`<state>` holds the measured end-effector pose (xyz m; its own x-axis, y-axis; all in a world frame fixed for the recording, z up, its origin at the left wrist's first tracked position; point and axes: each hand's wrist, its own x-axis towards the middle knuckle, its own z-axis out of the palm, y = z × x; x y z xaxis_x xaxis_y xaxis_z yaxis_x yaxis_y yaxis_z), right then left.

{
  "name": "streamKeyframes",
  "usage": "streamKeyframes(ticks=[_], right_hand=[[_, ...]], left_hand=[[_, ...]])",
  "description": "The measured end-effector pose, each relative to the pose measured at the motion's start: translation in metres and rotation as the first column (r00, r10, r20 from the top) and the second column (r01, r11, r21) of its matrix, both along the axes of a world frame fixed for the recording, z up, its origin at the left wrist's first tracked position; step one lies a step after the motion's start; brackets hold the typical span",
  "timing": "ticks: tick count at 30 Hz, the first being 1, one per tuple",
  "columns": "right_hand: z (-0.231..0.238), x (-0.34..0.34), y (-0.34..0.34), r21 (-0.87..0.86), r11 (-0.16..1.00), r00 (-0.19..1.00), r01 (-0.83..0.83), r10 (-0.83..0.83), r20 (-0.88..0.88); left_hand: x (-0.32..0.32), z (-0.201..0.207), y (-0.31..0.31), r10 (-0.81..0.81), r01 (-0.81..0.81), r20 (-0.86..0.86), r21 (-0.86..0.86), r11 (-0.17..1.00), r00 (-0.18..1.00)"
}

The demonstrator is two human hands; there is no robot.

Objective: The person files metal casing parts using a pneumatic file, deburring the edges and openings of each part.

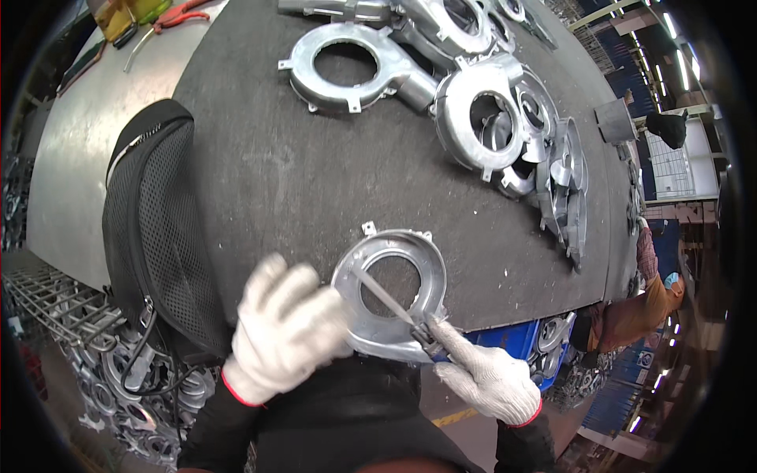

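Observation:
A ring-shaped silver metal casting [430, 272] with a round central hole and small lugs lies on the dark table mat, close to my body. My right hand [489, 378], in a white knit glove, is closed around the dark handle of a tool with a long, narrow flat metal blade [382, 295]. The blade slants across the casting's hole, its tip over the far left of the ring; whether it touches cannot be told. My left hand [288, 331], also gloved, is slightly blurred beside the casting's left edge. Its fingers are apart and hold nothing.
More castings [335, 87] are heaped at the far right. A black mesh bag [162, 229] stands left of the mat. Red-handled pliers [180, 16] lie at the far left. Below the table's right edge is a blue crate [512, 339] of castings. Another person [639, 311] is at right.

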<state>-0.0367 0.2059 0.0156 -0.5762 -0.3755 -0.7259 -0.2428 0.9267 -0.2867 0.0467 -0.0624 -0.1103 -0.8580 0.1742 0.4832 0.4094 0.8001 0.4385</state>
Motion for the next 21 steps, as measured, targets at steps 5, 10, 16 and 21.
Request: streamKeyframes(ticks=[5,10,16,21], right_hand=[[0.002,-0.007,-0.013,0.063,0.998,0.999,0.018,-0.021,0.048],[0.005,-0.009,-0.013,0.089,0.996,0.996,0.02,-0.027,0.08],[0.005,-0.012,-0.015,0.084,0.996,0.998,0.033,-0.038,0.056],[0.006,-0.012,-0.009,0.039,0.999,0.998,-0.025,0.022,0.061]], left_hand=[[0.007,-0.014,0.046,-0.175,0.179,-0.089,0.029,0.983,0.98],[0.002,-0.026,0.067,-0.186,0.19,-0.134,0.013,0.982,0.973],[-0.003,-0.019,0.068,-0.237,0.236,-0.032,-0.03,0.971,0.971],[-0.004,-0.024,0.077,-0.182,0.182,-0.025,0.037,0.983,0.983]])
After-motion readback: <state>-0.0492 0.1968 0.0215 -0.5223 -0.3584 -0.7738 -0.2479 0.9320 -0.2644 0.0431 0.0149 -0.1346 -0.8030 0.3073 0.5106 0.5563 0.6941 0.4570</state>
